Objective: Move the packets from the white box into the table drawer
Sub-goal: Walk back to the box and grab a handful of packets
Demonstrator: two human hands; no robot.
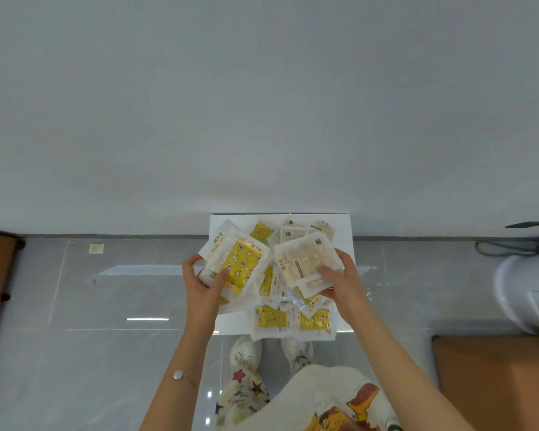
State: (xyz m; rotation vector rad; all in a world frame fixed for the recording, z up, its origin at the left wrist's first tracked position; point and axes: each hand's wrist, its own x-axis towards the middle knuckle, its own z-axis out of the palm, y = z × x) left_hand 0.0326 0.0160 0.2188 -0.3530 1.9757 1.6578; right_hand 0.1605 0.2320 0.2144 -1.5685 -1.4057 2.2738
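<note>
Both hands are at the white box [344, 233], which sits on the floor by the wall, heaped with packets [271, 318]. I judge the lift goes best if each bundle is squeezed flat and raised level, so no slippery wrapper slides out on the way to the drawer, which is not in view. Left hand [199, 286] grips a bundle topped by a yellow packet [243, 265], thumb on top; right hand [339, 279] pinches a pale packet [305, 259] likewise.

Left hand [203, 283] and right hand [339, 276] extended forward, fingers curled.
</note>
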